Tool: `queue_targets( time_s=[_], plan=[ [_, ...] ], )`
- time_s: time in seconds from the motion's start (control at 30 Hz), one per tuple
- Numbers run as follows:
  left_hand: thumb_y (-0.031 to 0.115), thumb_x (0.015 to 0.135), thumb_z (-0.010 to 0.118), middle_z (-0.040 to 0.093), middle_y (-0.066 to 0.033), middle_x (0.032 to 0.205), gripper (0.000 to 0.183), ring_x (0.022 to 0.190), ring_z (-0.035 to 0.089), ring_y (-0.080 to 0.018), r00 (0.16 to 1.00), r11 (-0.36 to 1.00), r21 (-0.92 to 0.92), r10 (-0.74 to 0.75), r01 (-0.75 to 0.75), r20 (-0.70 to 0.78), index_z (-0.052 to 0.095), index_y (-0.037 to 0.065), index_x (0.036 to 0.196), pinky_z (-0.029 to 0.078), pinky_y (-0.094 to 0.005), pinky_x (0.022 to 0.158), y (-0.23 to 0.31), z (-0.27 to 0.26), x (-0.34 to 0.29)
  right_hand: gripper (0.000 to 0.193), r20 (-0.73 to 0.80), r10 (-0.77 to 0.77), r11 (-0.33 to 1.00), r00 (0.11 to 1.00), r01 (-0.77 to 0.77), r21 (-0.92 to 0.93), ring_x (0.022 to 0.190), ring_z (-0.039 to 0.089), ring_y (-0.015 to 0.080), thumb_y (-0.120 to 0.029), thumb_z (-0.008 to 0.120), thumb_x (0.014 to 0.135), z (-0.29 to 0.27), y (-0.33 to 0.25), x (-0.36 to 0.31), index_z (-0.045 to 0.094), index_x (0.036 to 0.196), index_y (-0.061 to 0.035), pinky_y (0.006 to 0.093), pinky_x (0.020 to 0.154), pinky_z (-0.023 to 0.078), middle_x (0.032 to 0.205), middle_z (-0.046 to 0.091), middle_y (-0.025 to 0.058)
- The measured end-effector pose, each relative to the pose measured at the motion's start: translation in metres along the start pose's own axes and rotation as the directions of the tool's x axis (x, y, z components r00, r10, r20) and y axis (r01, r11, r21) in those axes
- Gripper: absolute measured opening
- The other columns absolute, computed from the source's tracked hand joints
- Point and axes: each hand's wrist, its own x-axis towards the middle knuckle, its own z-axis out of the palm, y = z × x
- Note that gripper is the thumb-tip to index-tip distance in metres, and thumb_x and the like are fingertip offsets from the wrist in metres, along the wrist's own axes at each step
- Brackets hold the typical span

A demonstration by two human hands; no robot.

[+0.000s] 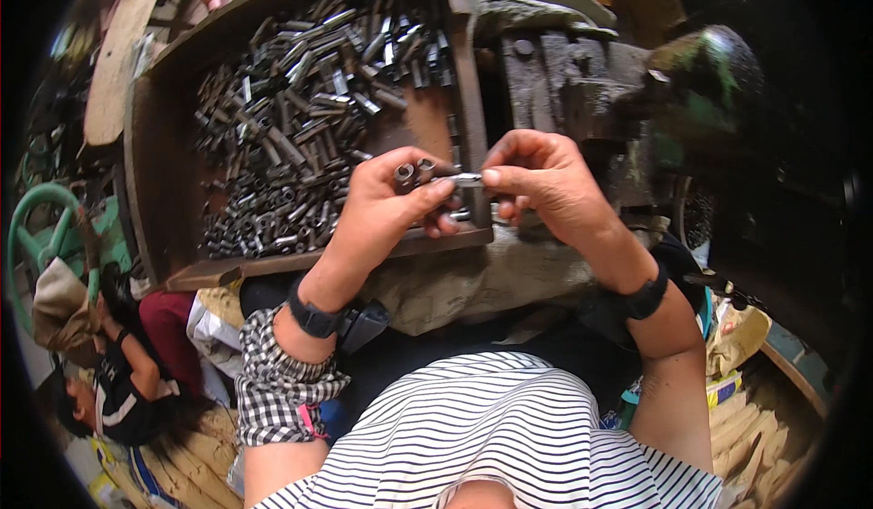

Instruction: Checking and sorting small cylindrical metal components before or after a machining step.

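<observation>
My left hand (386, 201) is closed around several short metal tubes (415, 173), whose hollow ends stick out above the fingers. Between its thumb and fingers one shinier slim metal tube (466, 181) points to the right. The thumb and forefinger of my right hand (550, 181) pinch the far end of that tube, the other fingers loosely curled. Both hands are over the right front corner of a shallow brown tray (469, 90). A heap of similar metal tubes (309, 100), some shiny and some dark, fills much of it. My fingers hide part of the held pieces.
To the right of the tray stands a grimy metal machine (591, 81) with a rounded greenish housing (709, 68). Crumpled cloth (509, 268) hangs in front of it. A green handwheel (41, 222) and another person (123, 386) are at the left.
</observation>
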Motion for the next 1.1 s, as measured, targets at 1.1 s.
queue_targets(
  time_s=[1.1],
  plan=[
    [0.012,0.088,0.059,0.061,-0.0058,0.077,0.015,0.062,0.059,-0.0099,0.998,0.971,0.231,0.060,-0.053,-0.024,0.055,0.000,0.097,0.049,-0.0216,0.052,0.002,0.007,-0.013,0.015,0.132,0.070,0.996,0.989,-0.077,0.050,0.056,0.062,0.0102,-0.010,0.068,0.079,-0.002,-0.002,-0.005,0.061,0.084,0.0033,0.0221,0.051,0.051,0.072,0.064,0.0071]
  ],
)
